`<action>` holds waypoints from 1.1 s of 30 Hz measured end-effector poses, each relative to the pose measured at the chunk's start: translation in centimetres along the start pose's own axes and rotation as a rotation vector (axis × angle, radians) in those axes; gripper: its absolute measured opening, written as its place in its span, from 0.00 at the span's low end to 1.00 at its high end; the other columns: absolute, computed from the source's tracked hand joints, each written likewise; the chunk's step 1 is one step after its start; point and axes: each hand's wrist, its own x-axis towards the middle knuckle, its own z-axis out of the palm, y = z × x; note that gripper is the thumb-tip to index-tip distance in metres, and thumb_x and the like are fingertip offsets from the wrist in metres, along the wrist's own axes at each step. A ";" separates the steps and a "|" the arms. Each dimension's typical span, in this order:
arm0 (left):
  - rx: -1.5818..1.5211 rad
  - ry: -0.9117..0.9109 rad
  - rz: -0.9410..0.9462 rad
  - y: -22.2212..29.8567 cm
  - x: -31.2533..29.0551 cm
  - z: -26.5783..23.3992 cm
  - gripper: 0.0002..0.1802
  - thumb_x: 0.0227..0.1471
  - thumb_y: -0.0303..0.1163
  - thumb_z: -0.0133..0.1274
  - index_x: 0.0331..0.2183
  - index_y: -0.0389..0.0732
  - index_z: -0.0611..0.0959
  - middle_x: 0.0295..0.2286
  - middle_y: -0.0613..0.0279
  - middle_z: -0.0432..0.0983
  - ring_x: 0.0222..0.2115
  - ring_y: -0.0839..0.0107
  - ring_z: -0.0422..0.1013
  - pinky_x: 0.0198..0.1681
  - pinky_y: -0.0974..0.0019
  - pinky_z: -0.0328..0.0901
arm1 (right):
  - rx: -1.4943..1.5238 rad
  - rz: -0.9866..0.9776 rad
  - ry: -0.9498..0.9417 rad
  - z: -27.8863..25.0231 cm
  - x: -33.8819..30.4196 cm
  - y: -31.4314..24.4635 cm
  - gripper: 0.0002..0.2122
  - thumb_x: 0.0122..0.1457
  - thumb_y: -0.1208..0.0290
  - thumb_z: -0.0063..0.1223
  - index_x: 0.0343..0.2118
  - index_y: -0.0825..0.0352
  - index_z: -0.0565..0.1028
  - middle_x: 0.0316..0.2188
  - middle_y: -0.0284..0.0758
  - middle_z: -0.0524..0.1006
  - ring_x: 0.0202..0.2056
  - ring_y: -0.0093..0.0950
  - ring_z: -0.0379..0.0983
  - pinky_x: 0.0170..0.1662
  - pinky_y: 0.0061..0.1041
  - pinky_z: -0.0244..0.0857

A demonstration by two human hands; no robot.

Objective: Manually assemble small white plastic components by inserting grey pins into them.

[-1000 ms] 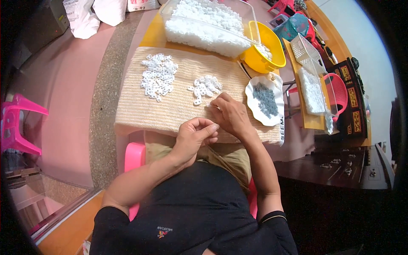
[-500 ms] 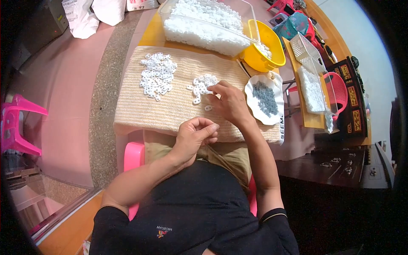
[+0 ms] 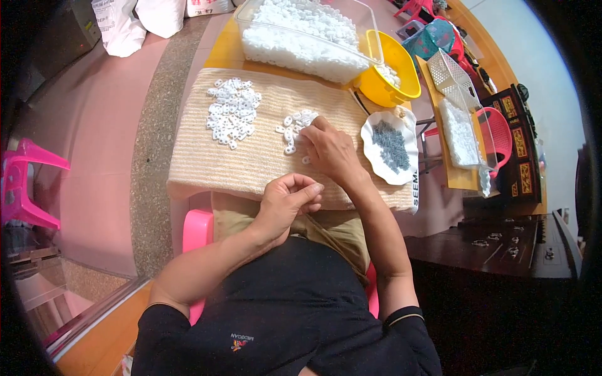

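My right hand (image 3: 331, 151) bends over a small heap of white plastic pieces (image 3: 288, 135), its fingers curled together at the heap's right side. The fingertips cover part of the heap, so what they pinch is hidden. Each piece is small and flat, with holes in it. Below, at the cloth's near edge, my left hand (image 3: 290, 199) is closed with thumb and forefinger pressed together; anything between them is too small to make out. A larger pile of the same white pieces (image 3: 232, 114) lies to the left. To the right, a scalloped white dish (image 3: 375, 164) holds small dark grey pins.
A striped cream cloth (image 3: 200, 160) covers the table. Behind it stand a clear bin (image 3: 295, 55) full of white pieces and a yellow basin (image 3: 382, 94). Farther right are a white basket (image 3: 453, 78) and another clear bin. A pink stool (image 3: 31, 182) stands left.
My right hand has moved slightly left and its fingers have curled in over the small heap, shifting pieces there a little. My left hand keeps its pinch in place.
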 end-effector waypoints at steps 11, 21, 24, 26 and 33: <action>0.006 -0.005 0.001 -0.2 0.0 0.0 0.05 0.53 0.28 0.56 0.32 0.38 0.78 0.27 0.66 0.76 0.28 0.80 0.73 0.33 0.75 0.71 | 0.155 -0.013 -0.023 -0.4 0.0 -0.1 0.05 0.51 0.73 0.52 0.30 0.65 0.77 0.29 0.40 0.73 0.31 0.41 0.73 0.34 0.35 0.66; 0.009 0.007 0.000 0.0 -0.2 0.1 0.05 0.52 0.27 0.56 0.32 0.38 0.78 0.27 0.66 0.76 0.28 0.80 0.73 0.33 0.74 0.72 | 0.078 0.069 -0.002 0.0 1.1 -0.3 0.06 0.53 0.69 0.52 0.31 0.63 0.78 0.30 0.40 0.74 0.31 0.42 0.73 0.35 0.38 0.66; 0.011 0.008 -0.005 -0.1 -0.1 0.2 0.05 0.52 0.27 0.56 0.33 0.38 0.78 0.27 0.65 0.76 0.28 0.80 0.73 0.33 0.75 0.72 | 0.015 0.057 -0.038 0.0 1.3 -0.3 0.06 0.54 0.68 0.51 0.30 0.63 0.78 0.30 0.40 0.74 0.30 0.42 0.73 0.34 0.38 0.66; 0.014 0.011 -0.006 -0.2 -0.1 0.2 0.05 0.53 0.27 0.56 0.33 0.38 0.78 0.28 0.65 0.76 0.28 0.79 0.73 0.33 0.75 0.72 | -0.021 0.049 -0.057 0.1 1.4 -0.4 0.07 0.54 0.68 0.51 0.29 0.64 0.77 0.30 0.39 0.74 0.30 0.42 0.73 0.34 0.38 0.66; 0.007 0.005 -0.002 -0.2 0.0 0.0 0.05 0.53 0.27 0.55 0.33 0.38 0.78 0.29 0.64 0.77 0.28 0.79 0.73 0.33 0.75 0.72 | -0.060 0.006 0.006 0.8 1.1 0.0 0.07 0.55 0.69 0.50 0.30 0.66 0.74 0.29 0.40 0.73 0.29 0.42 0.73 0.31 0.39 0.66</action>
